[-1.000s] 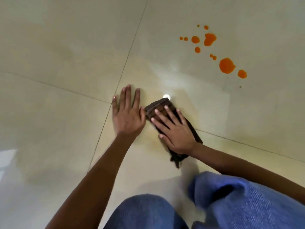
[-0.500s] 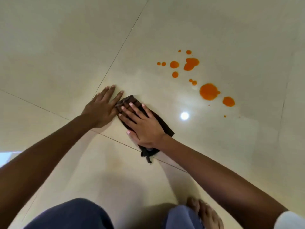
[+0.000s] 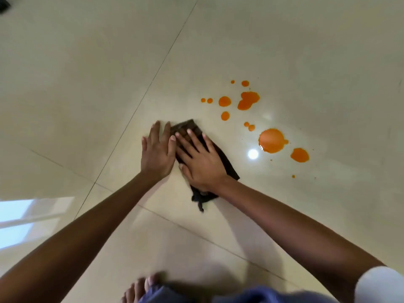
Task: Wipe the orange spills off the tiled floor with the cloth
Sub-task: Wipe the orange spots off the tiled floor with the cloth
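Note:
A dark brown folded cloth (image 3: 227, 164) lies flat on the cream tiled floor (image 3: 87, 84). My right hand (image 3: 201, 166) presses flat on top of it, fingers spread. My left hand (image 3: 156, 154) rests palm-down on the tile right beside the cloth's left edge, touching my right hand. Orange spills sit to the right and beyond the cloth, apart from it: a big round puddle (image 3: 272, 141), a smaller blob (image 3: 300, 155), an irregular blob (image 3: 248, 100) and several small drops (image 3: 225, 116).
Grout lines cross the floor diagonally left of and below my hands. A bare foot (image 3: 140, 287) and blue clothing show at the bottom edge. A ceiling light reflects near the big puddle (image 3: 253, 154). A dark object (image 3: 4, 4) sits in the top left corner.
The view has shifted, so the hands and spills sit further up and right in frame. The cloth under my right hand now lies closer to the orange drops, and my left hand has stayed beside it.

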